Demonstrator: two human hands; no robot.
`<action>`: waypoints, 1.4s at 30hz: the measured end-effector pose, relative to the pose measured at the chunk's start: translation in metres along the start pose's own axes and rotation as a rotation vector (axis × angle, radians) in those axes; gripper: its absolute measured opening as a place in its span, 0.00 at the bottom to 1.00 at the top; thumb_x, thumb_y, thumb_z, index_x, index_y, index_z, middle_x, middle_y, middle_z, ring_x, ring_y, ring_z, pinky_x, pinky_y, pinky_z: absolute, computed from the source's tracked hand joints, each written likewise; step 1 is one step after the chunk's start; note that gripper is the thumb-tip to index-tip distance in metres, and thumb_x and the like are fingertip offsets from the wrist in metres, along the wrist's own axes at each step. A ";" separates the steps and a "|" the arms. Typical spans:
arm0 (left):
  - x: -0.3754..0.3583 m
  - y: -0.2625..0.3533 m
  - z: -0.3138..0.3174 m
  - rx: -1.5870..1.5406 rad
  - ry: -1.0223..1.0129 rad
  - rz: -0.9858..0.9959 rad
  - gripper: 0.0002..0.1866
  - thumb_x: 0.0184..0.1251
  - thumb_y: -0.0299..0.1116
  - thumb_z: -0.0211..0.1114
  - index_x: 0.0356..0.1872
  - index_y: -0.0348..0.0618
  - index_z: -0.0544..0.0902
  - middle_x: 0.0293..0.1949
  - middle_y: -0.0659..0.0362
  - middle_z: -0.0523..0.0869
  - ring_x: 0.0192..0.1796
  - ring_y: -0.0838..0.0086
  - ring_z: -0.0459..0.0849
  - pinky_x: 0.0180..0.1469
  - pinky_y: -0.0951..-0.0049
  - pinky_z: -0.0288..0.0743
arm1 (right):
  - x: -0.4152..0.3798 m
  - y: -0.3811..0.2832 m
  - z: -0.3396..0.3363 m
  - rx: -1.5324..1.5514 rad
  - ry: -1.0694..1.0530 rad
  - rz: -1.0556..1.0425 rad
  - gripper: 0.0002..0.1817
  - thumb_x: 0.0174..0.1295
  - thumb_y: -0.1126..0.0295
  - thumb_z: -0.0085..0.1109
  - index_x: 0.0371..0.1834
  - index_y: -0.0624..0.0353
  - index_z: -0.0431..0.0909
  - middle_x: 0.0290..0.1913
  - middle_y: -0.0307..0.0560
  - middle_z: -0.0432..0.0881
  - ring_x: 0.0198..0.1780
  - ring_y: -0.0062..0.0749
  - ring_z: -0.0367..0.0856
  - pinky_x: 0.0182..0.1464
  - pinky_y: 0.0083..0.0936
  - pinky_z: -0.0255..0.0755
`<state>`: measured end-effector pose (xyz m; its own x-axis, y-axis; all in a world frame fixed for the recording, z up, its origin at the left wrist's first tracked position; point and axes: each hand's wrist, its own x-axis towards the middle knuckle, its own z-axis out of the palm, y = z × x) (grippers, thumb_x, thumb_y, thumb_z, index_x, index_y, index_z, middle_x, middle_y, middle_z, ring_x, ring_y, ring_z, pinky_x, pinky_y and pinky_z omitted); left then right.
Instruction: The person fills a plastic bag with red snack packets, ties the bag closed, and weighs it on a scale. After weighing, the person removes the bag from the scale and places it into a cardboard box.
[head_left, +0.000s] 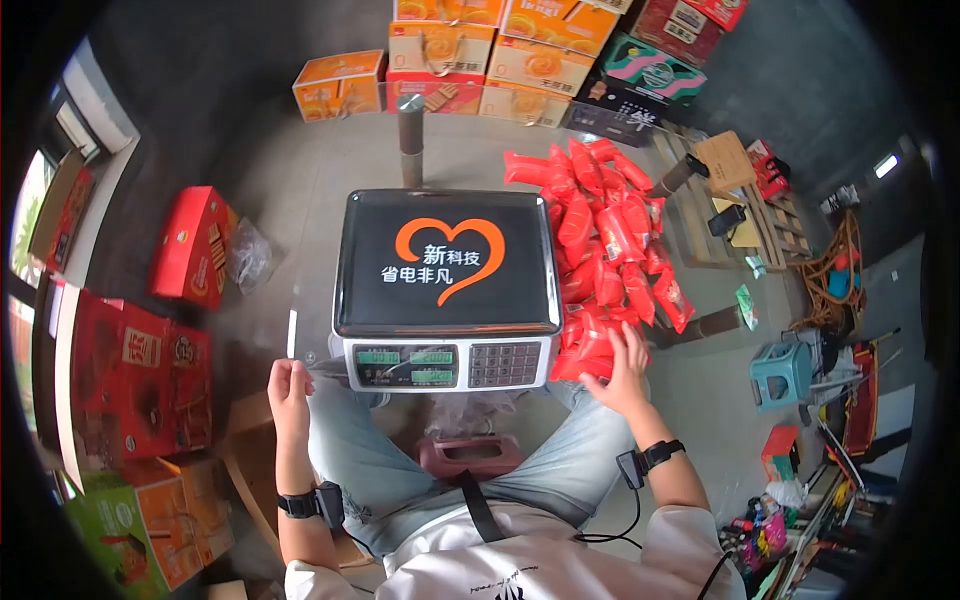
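A digital scale [450, 265] with a black tray and an orange heart print stands in front of me, with nothing on its tray. Its green display is lit. To its right lies a heap of small red packets [615, 225] on the glass table. My right hand [622, 375] rests on the near end of the heap, fingers spread over the packets. At the scale's left front corner is my left hand [290, 385], fingers curled in; whether anything is inside them cannot be made out.
Orange gift boxes [540, 65] are stacked behind the table. Red boxes [195, 245] stand at the left. A blue stool [782, 376] and a wooden pallet [690, 215] are on the right. A pink stool [468, 455] sits between my legs.
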<state>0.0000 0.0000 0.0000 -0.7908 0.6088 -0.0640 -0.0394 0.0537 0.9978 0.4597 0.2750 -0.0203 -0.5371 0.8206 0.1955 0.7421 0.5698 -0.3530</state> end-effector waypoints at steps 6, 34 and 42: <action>-0.011 -0.026 0.033 0.284 0.038 0.032 0.10 0.73 0.32 0.59 0.33 0.37 0.76 0.24 0.67 0.74 0.28 0.87 0.69 0.31 0.84 0.63 | 0.014 0.010 -0.001 -0.276 0.043 -0.203 0.60 0.35 0.48 0.79 0.73 0.54 0.55 0.75 0.58 0.52 0.76 0.57 0.48 0.73 0.61 0.43; -0.014 -0.028 0.053 0.762 0.030 0.234 0.07 0.64 0.32 0.64 0.30 0.40 0.79 0.23 0.57 0.82 0.25 0.68 0.81 0.31 0.69 0.73 | -0.001 -0.033 0.026 -0.005 -0.083 -0.263 0.25 0.53 0.52 0.67 0.49 0.56 0.78 0.52 0.47 0.75 0.54 0.45 0.72 0.57 0.42 0.67; -0.016 -0.030 0.052 0.755 0.015 0.231 0.08 0.64 0.33 0.65 0.30 0.40 0.78 0.21 0.57 0.81 0.23 0.68 0.79 0.28 0.69 0.72 | 0.001 -0.020 0.045 0.099 -0.079 -0.297 0.16 0.55 0.64 0.68 0.43 0.58 0.78 0.47 0.45 0.75 0.53 0.45 0.72 0.53 0.41 0.70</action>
<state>0.0456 0.0293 -0.0296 -0.7369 0.6593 0.1492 0.5480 0.4535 0.7029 0.4260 0.2625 -0.0537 -0.7565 0.6111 0.2330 0.5079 0.7734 -0.3794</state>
